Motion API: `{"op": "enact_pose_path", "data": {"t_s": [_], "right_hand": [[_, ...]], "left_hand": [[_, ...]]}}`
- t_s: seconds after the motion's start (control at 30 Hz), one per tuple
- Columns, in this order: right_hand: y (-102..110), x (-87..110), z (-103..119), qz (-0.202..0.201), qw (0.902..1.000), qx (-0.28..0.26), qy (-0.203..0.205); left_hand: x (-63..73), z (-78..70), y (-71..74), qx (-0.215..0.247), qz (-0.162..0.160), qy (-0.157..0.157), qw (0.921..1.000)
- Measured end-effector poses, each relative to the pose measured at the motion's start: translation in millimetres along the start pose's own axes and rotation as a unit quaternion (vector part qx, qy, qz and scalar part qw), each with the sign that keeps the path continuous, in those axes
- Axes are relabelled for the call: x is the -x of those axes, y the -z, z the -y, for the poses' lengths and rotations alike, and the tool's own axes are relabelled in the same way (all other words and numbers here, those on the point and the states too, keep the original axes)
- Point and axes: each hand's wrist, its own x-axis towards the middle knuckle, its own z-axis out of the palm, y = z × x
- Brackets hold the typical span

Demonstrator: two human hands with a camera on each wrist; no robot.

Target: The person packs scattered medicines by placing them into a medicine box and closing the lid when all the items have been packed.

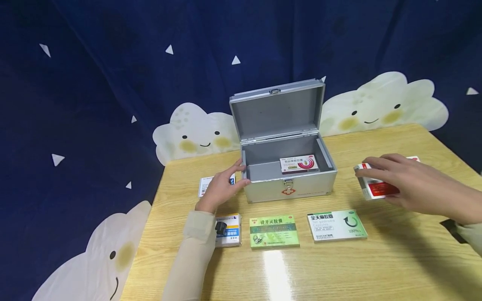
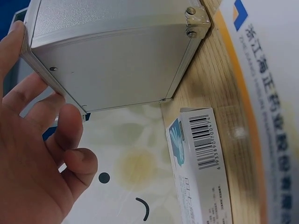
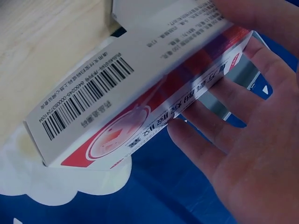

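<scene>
A silver metal first-aid case (image 1: 290,190) stands with its lid raised, and a white and red medicine box (image 1: 298,164) lies inside. At its left rim my left hand (image 1: 222,188) touches the edge with thumb and fingertips; in the left wrist view the outer fingers of this hand (image 2: 42,140) bend loosely beside the wall. To the right of the case, my right hand (image 1: 408,184) holds another white and red medicine box (image 1: 380,190) above the table. The right wrist view shows this box's barcode side (image 3: 88,100), with thumb and fingers on opposite sides.
In front of the case lie a green medicine box (image 1: 274,232), a white and green one (image 1: 336,225), and a blue, white and orange one (image 1: 229,230) partly behind the left sleeve. A white box (image 1: 205,184) lies left of the case. Behind the wooden table (image 1: 320,271) hangs a dark blue curtain (image 1: 113,62).
</scene>
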Motion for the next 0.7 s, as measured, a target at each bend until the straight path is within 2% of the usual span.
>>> {"op": "enact_pose_path", "data": {"t_s": [0.17, 0.3, 0.7], "right_hand": [[5, -13.9, 4, -0.023, 0.9990, -0.008, 0.036], [11, -25.5, 7, -0.029, 0.9984, -0.007, 0.049], [25, -48.7, 20, -0.002, 0.9984, -0.004, 0.057]], "left_hand": [[0.6, 0.1, 0.2, 0.005, 0.000, 0.003, 1.0000], [0.1, -0.2, 0.3, 0.007, 0.003, 0.003, 1.0000], [-1.2, -1.0, 0.4, 0.004, 0.005, 0.004, 1.0000]]}}
